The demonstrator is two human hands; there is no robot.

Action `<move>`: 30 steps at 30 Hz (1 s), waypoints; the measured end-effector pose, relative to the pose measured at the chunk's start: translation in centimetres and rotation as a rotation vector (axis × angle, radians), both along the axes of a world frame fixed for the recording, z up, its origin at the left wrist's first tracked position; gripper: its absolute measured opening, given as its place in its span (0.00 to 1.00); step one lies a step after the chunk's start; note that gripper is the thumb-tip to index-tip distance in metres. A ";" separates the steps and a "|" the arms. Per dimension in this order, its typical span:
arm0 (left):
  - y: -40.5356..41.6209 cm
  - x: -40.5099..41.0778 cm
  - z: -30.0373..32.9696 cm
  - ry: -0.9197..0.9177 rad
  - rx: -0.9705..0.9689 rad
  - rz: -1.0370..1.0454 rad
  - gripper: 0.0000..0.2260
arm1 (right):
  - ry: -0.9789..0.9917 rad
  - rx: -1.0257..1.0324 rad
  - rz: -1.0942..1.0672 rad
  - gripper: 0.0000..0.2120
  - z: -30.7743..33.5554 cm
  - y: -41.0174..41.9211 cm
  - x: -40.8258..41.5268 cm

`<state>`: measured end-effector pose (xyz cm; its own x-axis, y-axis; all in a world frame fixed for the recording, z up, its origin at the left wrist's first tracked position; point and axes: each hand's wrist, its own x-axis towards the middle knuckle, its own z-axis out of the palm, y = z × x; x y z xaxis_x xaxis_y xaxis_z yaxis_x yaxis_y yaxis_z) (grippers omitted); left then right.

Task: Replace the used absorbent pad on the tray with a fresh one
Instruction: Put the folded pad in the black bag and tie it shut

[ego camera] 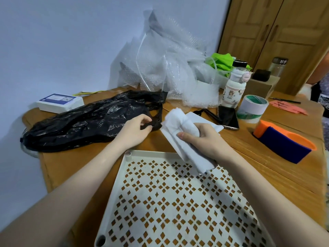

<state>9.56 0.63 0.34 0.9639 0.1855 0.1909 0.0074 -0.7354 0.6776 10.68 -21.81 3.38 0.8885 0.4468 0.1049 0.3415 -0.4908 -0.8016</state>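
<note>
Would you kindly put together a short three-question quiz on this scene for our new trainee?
1. True or false: a pad lies flat on the tray.
2. Which hand holds the crumpled white pad?
3. What does the left hand pinch: (a) tape roll, (b) black bag, (c) phone?

Key: 1. False, the perforated tray is bare. 2. The right hand. 3. (b), at the bag's handle.
</note>
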 end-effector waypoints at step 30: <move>-0.6 -5.2 9.1 -0.369 -0.351 -0.127 0.24 | 0.089 0.375 0.013 0.09 4.2 -1.1 -3.3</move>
<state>4.39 0.05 9.46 0.8636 0.1850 0.4690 -0.3526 -0.4434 0.8241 7.39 -22.93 7.63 0.8958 0.4036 0.1860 0.2670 -0.1541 -0.9513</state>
